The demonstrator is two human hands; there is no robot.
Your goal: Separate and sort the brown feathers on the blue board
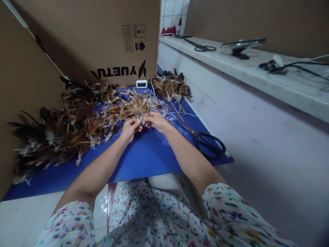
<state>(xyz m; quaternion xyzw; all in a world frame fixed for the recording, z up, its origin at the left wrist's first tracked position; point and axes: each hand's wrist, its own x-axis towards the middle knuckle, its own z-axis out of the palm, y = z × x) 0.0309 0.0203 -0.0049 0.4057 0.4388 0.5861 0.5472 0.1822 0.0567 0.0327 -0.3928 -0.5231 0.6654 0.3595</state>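
Note:
My left hand (130, 129) and my right hand (156, 121) meet over a blue mat (144, 157), fingers pinched together on a small bunch of brown feathers (140, 109). The bunch fans out just beyond my fingertips. A long heap of brown, black and white feathers (66, 127) covers the left part of the mat. Another tuft of feathers (169, 88) lies at the mat's far right corner. Black-handled scissors (205, 140) rest on the mat to the right of my right forearm.
Large cardboard boxes (102, 37) stand behind and to the left of the mat. A small white digital clock (141, 83) sits against the box. A white ledge (257, 68) at right holds other scissors, cables and a stand.

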